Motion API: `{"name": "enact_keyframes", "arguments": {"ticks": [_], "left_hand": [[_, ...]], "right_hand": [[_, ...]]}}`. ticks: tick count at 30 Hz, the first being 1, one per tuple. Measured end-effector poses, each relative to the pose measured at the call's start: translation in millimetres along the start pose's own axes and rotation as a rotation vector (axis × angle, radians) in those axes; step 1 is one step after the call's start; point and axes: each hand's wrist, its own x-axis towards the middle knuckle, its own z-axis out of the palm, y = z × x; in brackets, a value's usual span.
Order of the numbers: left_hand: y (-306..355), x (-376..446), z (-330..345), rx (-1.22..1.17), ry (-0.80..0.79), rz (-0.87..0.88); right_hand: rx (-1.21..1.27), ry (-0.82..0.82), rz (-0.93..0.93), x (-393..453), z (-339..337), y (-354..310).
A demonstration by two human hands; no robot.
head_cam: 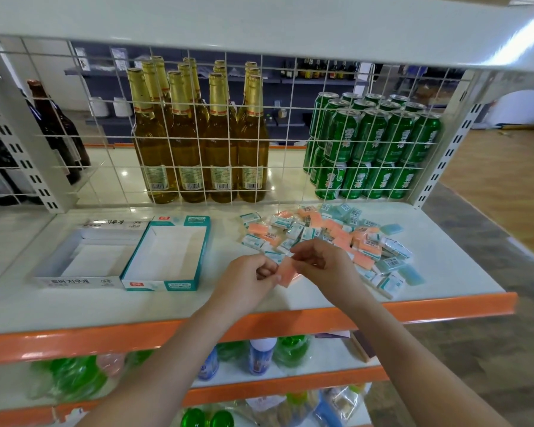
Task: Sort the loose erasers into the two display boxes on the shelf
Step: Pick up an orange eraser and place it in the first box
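A white shelf (136,303) edged in orange is backed by a wire grid (278,124). Wooden floor (500,186) is seen at right, grey wall shelving (290,81) behind.

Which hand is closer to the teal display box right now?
Left. The left hand is just right of the teal display box, pinching an orange eraser; the right hand pinches it from farther right.

Shelf (74,300): glossy painted metal under my arms. Display boxes (167,282): matt printed cardboard. Erasers (321,232): shiny plastic wrap. Back grid (278,118): white-coated wire. Bottles (185,143): clear glass, foil necks.
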Motion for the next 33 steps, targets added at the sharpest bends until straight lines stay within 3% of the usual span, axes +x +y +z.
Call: {"name": "enact_keyframes", "arguments": {"ticks": [10, 18, 25, 33], "left_hand": [[-1.9, 2.7, 2.3, -0.106, 0.141, -0.133], [2.6, -2.2, 2.0, -0.359, 0.100, -0.208], [0.0, -3.9, 3.1, -0.356, 0.039, -0.163], [-6.2, 5.1, 4.9, -0.354, 0.149, -0.216]], "right_hand": [[0.006, 0.010, 0.039, -5.4, 3.3, 9.7], [-0.004, -0.035, 0.040, -6.5, 9.7, 12.5], [-0.051, -0.054, 0.027, -5.4, 11.8, 12.6], [-0.069, -0.038, 0.048, -4.3, 15.2, 15.4]]}}
